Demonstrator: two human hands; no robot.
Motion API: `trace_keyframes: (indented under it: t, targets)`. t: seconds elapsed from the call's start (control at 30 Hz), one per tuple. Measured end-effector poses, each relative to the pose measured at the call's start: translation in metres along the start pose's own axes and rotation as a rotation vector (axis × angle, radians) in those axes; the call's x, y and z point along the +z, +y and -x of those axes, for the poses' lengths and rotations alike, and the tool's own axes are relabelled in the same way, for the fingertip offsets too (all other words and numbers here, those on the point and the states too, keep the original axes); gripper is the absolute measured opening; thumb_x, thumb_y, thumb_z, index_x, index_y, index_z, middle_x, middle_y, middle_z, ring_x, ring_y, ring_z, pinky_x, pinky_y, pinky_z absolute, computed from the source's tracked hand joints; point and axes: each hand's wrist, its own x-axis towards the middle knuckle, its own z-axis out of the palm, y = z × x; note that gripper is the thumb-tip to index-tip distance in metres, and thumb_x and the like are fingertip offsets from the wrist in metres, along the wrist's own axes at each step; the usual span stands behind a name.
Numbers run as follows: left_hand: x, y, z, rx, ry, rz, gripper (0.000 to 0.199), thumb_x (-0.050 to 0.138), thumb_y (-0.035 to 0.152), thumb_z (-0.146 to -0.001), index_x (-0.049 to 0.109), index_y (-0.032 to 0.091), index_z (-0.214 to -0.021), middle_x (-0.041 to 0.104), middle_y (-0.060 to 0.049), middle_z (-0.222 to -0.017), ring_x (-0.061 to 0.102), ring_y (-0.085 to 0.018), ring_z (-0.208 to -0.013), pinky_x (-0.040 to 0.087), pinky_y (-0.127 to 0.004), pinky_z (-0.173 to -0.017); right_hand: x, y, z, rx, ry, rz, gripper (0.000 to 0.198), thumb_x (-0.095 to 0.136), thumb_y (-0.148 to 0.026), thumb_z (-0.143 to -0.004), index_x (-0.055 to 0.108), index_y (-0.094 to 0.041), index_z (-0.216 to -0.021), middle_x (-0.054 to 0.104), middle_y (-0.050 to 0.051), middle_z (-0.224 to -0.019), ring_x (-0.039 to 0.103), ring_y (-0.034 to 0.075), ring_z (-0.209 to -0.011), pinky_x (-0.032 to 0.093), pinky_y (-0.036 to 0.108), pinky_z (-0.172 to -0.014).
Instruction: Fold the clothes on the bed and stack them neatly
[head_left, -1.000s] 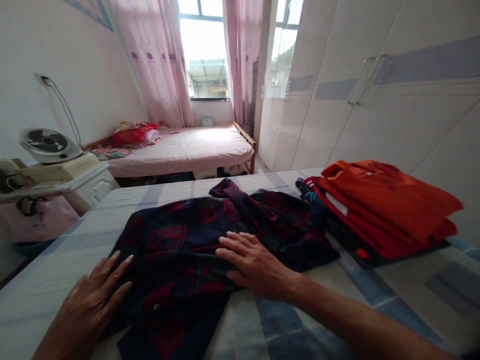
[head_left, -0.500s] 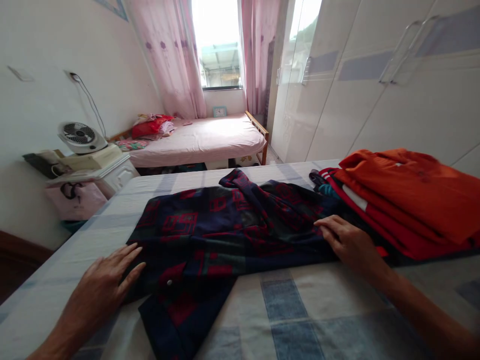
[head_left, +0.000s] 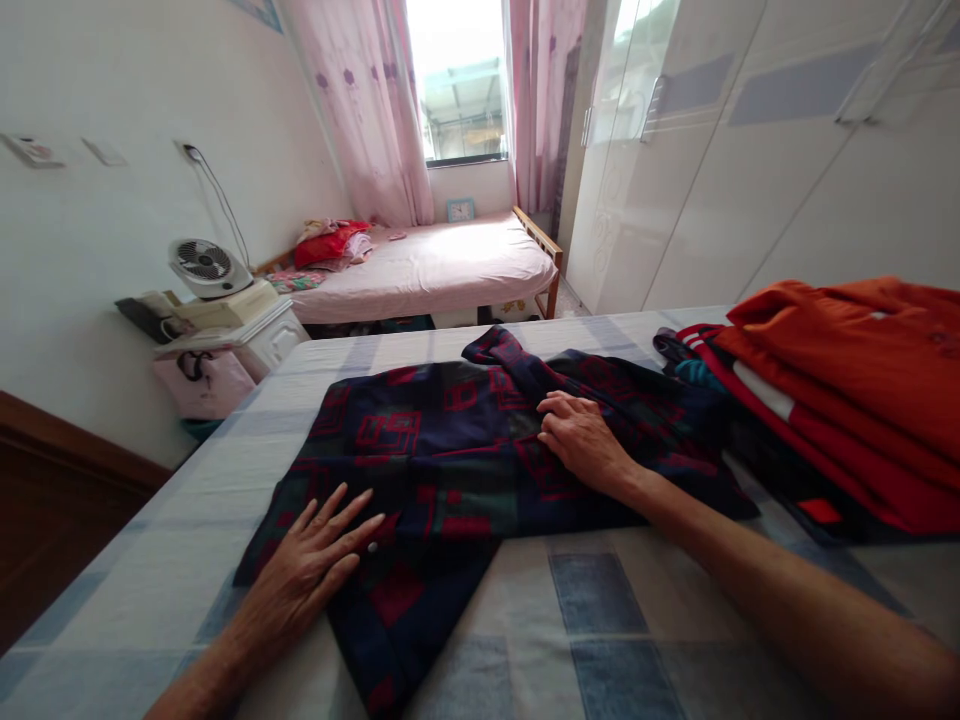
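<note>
A dark navy shirt (head_left: pixel 457 430) with red and green patterned squares lies spread on the bed, its near sleeve (head_left: pixel 409 610) pointing toward me. My left hand (head_left: pixel 315 555) rests flat on the shirt's left part, fingers spread, close to a small white button (head_left: pixel 373 547). Over the shirt's middle, my right hand (head_left: pixel 581 435) has its fingers bent together on the cloth beside a raised fold (head_left: pixel 517 360). The thumb's grip is partly hidden there.
Folded orange and red clothes (head_left: pixel 847 390) are stacked at the right. The checked bedsheet (head_left: pixel 600 590) runs under everything. Beyond stand a second bed (head_left: pixel 442 270), a small fan (head_left: pixel 206 265) on a cabinet (head_left: pixel 274 340), and a white wardrobe (head_left: pixel 690 180).
My right hand has moved left from the shirt's right edge to its middle. My left hand has shifted further onto the cloth and spread its fingers. The view has turned slightly left.
</note>
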Motion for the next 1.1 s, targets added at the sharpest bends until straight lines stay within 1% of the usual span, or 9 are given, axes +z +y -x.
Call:
trace_keyframes:
  t: [0.1, 0.23, 0.33, 0.43, 0.63, 0.73, 0.83, 0.97, 1.1]
  targets:
    - [-0.006, 0.0, 0.004, 0.014, -0.056, 0.005, 0.046, 0.041, 0.038, -0.089, 0.04, 0.042, -0.135, 0.042, 0.002, -0.143, 0.034, -0.028, -0.134, 0.03, -0.055, -0.106, 0.003, 0.005, -0.003, 0.116, 0.022, -0.031, 0.019, 0.047, -0.025, -0.089, 0.062, -0.018, -0.079, 0.062, 0.008, -0.107, 0.052, 0.023, -0.108, 0.038, 0.042, -0.093]
    - [-0.018, 0.013, -0.005, -0.066, 0.049, 0.098, 0.036, 0.039, 0.038, -0.091, 0.057, 0.041, -0.121, 0.049, 0.004, -0.138, 0.042, -0.023, -0.13, 0.034, -0.048, -0.107, -0.009, -0.012, -0.004, 0.096, 0.107, -0.013, 0.018, 0.046, -0.021, -0.089, 0.063, -0.019, -0.094, 0.058, 0.009, -0.121, 0.041, 0.026, -0.125, 0.033, 0.045, -0.1]
    - [-0.016, 0.026, -0.013, -0.064, 0.086, 0.091, 0.042, 0.042, 0.041, -0.089, 0.048, 0.038, -0.131, 0.036, 0.001, -0.147, 0.033, -0.026, -0.135, 0.03, -0.05, -0.109, -0.009, -0.029, -0.002, -0.037, 0.064, -0.031, 0.029, 0.046, -0.023, -0.09, 0.058, -0.021, -0.116, 0.051, 0.008, -0.134, 0.033, 0.024, -0.132, 0.029, 0.045, -0.104]
    - [-0.005, 0.03, -0.014, -0.004, -0.019, 0.054, 0.058, 0.05, 0.049, -0.083, 0.034, 0.039, -0.138, 0.033, -0.002, -0.148, 0.031, -0.031, -0.135, 0.03, -0.056, -0.106, -0.003, -0.034, 0.006, -0.111, -0.05, -0.056, 0.036, 0.049, -0.026, -0.089, 0.054, -0.022, -0.124, 0.051, 0.008, -0.135, 0.034, 0.024, -0.133, 0.031, 0.045, -0.104]
    - [-0.022, 0.02, -0.027, -0.186, 0.022, 0.291, 0.038, 0.039, 0.048, -0.089, 0.059, 0.039, -0.12, 0.052, 0.005, -0.136, 0.052, -0.023, -0.121, 0.044, -0.036, -0.1, -0.037, -0.021, 0.034, 0.063, 0.022, -0.242, 0.024, 0.039, -0.026, -0.094, 0.061, -0.021, -0.102, 0.065, 0.005, -0.106, 0.058, 0.016, -0.102, 0.043, 0.032, -0.09]
    - [-0.046, 0.024, -0.064, -0.256, 0.095, 0.453, 0.043, 0.04, 0.054, -0.086, 0.065, 0.033, -0.113, 0.057, 0.003, -0.131, 0.054, -0.022, -0.118, 0.041, -0.032, -0.102, -0.059, 0.001, 0.053, 0.292, 0.009, -0.268, 0.03, 0.036, -0.032, -0.095, 0.061, -0.022, -0.081, 0.065, 0.002, -0.084, 0.061, 0.014, -0.077, 0.046, 0.027, -0.072]
    - [-0.057, 0.029, -0.119, -0.283, 0.106, 0.591, 0.053, 0.043, 0.062, -0.08, 0.067, 0.026, -0.11, 0.061, -0.002, -0.125, 0.052, -0.025, -0.12, 0.036, -0.034, -0.105, -0.061, 0.032, 0.071, 0.443, -0.038, -0.206, 0.031, 0.038, -0.036, -0.093, 0.061, -0.023, -0.078, 0.065, 0.001, -0.08, 0.062, 0.018, -0.076, 0.045, 0.029, -0.068]
    - [-0.043, 0.031, -0.204, -0.38, 0.014, 0.806, 0.066, 0.048, 0.066, -0.075, 0.062, 0.017, -0.117, 0.066, -0.008, -0.116, 0.061, -0.025, -0.104, 0.05, -0.033, -0.086, -0.046, 0.058, 0.087, 0.529, -0.036, -0.179, 0.029, 0.04, -0.037, -0.091, 0.063, -0.024, -0.082, 0.067, 0.002, -0.082, 0.064, 0.019, -0.077, 0.046, 0.03, -0.068]
    - [-0.023, 0.031, -0.285, -0.421, 0.076, 0.703, 0.058, 0.048, 0.056, -0.082, 0.062, 0.01, -0.114, 0.065, -0.015, -0.115, 0.06, -0.028, -0.105, 0.049, -0.034, -0.085, -0.039, 0.06, 0.092, 0.53, 0.021, -0.217, 0.029, 0.039, -0.037, -0.091, 0.064, -0.025, -0.083, 0.067, 0.003, -0.085, 0.064, 0.018, -0.078, 0.048, 0.029, -0.071]
